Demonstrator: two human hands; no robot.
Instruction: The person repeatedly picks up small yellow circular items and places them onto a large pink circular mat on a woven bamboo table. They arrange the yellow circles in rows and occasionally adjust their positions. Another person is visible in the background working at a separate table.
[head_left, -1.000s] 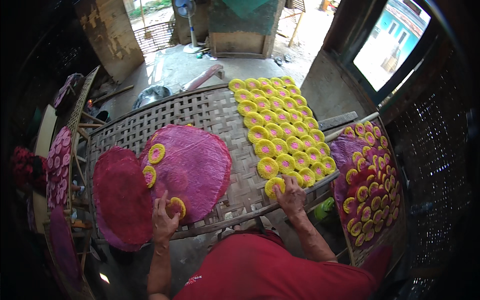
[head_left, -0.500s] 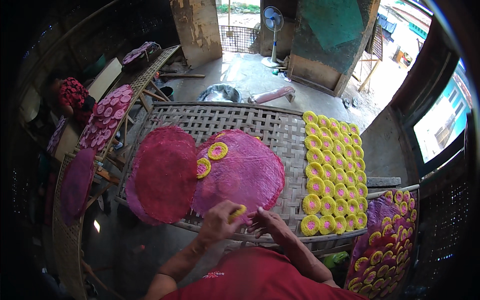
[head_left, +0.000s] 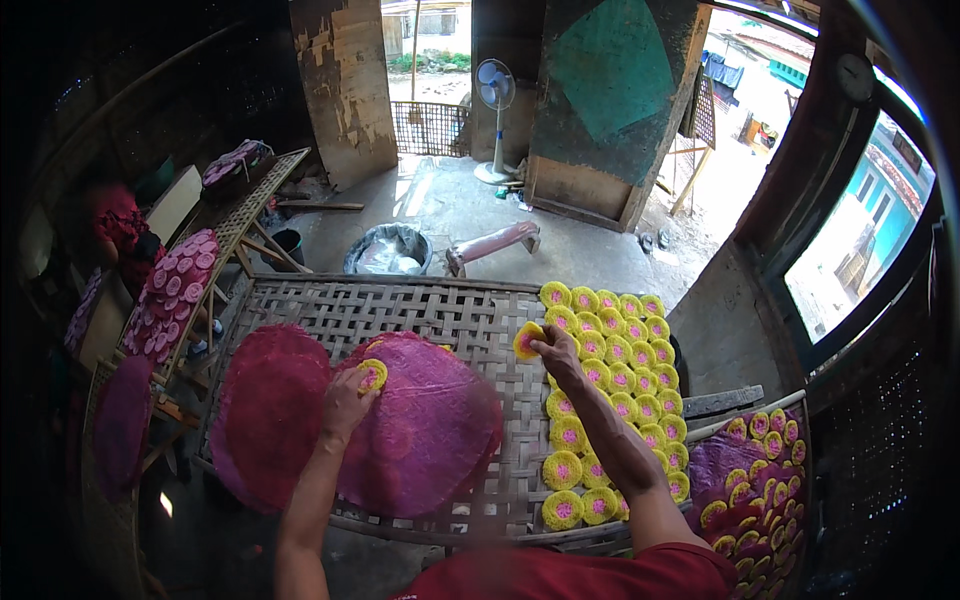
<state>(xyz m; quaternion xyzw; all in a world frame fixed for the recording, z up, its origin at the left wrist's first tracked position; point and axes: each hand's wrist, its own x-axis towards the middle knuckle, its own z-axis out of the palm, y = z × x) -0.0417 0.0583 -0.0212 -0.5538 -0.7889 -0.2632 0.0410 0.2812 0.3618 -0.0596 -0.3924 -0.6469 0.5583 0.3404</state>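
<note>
My left hand (head_left: 345, 405) reaches over the purple round sheet (head_left: 425, 450), its fingers closed on a yellow-rimmed disc with a pink centre (head_left: 373, 376). At the left side of the rows of similar discs (head_left: 591, 345), my right hand (head_left: 560, 356) pinches another disc (head_left: 526, 341) by its edge, held tilted above the woven bamboo rack (head_left: 523, 420). A dark red round sheet (head_left: 272, 400) overlaps the purple one on its left. A sliver of yellow shows at the purple sheet's far edge; what it belongs to is hidden.
Sheets covered with yellow discs (head_left: 750, 480) lean at the lower right. On the left, another rack (head_left: 235, 225) bears pink discs (head_left: 175, 285), with a person (head_left: 125, 230) beside it. Beyond my rack stand a lined basin (head_left: 390, 250), a low bench (head_left: 495, 245) and a fan (head_left: 495, 120).
My hands have moved apart from the near edge of the rack: the left to the purple sheet's far left part, the right out to the disc rows with a disc. The view has shifted.
</note>
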